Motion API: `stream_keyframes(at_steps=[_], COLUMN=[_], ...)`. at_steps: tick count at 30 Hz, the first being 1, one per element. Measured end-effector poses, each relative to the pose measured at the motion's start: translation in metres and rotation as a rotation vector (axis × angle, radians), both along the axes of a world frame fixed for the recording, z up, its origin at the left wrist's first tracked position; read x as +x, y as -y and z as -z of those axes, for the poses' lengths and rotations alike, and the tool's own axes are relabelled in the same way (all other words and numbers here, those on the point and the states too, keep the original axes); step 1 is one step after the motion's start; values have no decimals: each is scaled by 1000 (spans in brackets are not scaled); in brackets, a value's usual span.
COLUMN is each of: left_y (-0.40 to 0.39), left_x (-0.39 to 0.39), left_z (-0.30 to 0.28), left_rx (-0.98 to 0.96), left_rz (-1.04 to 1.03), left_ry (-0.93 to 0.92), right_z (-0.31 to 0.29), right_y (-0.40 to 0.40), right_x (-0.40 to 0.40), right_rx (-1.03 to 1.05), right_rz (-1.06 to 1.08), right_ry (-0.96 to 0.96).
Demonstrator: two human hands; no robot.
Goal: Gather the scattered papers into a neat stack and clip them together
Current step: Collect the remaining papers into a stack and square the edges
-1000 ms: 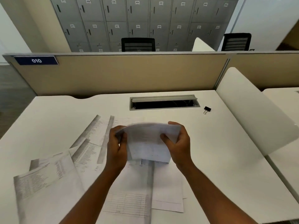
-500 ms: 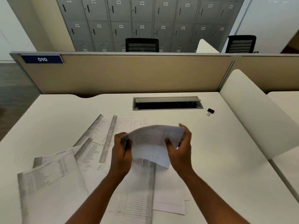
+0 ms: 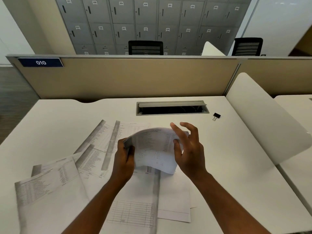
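Two bare forearms, entering from the bottom edge. No sleeves, cuffs or gloves anywhere along them. Bare left hand (image 3: 124, 159) and bare right hand (image 3: 190, 152), five fingers each (nails too blurred to make out). No watch, ring, band or strap at either wrist.

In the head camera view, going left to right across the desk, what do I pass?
Scattered papers → left hand → held stack of sheets → right hand → black binder clip → white side divider.
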State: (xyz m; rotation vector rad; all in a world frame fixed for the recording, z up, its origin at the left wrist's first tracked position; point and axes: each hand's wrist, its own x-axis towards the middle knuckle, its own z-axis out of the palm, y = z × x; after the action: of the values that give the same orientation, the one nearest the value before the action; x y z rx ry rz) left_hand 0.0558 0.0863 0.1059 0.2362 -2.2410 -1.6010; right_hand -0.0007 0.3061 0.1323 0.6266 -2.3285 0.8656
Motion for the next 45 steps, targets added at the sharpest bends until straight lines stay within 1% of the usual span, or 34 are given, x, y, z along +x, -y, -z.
stream_keyframes(at_steps=[9, 12, 14, 15, 17, 18, 19, 21, 23, 26, 28, 30, 32, 34, 36, 38, 39, 42, 43, 45], left_y=[0, -2, 0, 1, 4, 4, 2, -3, -6, -4, -6, -10, -12, -9, -2, 8, 13, 28, 35, 52], left_x=[0, 0, -1, -1, -3, -3, -4, -5, -3, 8, 18, 24, 26, 22, 18, 18, 18, 23, 27, 37], left_z=[4, 3, 7, 9, 18, 21, 23, 22, 18, 22, 32, 46, 54, 50, 37, 25, 23, 31, 38, 58], left_rx=[-4, 3, 4, 8, 4, -2, -11, -40, -37, -13, -6, 25, 19, -15, -48, -56, -60, -132, -155, -171], left_rz=[7, -4, -13, -18, -35, -37, -33, -34, -54, -65, -56, -30, -32, -79, -115, -88, -72, -86, -100, -135], left_ry=[23, 17, 38, 59, 107, 126, 133, 118, 105, 97, 134, 217, 268, 259, 217, 178, 185, 253, 290, 406], right_z=[1, 0, 4, 10, 26, 35, 43, 54, 51, 48, 60, 77, 85, 80, 70, 60, 58, 71, 79, 97], right_y=[-2, -2, 0, 1, 2, 3, 5, 7, 10, 9, 7, 7, 9, 11, 13, 15, 17, 16, 12, -1], right_x=[3, 4, 3, 3, 3, 2, 1, -1, -2, 6, 14, 22, 26, 22, 16, 13, 12, 13, 14, 17], right_rx=[3, -54, -180, -291, -516, -565, -557, -508, -550, -589, -544, -488, -481, -528, -628, -730, -738, -583, -504, -256], right_rz=[-3, -10, -29, -41, -75, -90, -83, -24, 15, -4, 7, 23, 48, 75, 40, -30, -55, -13, 51, 283], right_ry=[7, 12, 91, 176, 455, 604, 701, 723, 685, 661, 718, 808, 844, 845, 879, 950, 974, 952, 940, 920])
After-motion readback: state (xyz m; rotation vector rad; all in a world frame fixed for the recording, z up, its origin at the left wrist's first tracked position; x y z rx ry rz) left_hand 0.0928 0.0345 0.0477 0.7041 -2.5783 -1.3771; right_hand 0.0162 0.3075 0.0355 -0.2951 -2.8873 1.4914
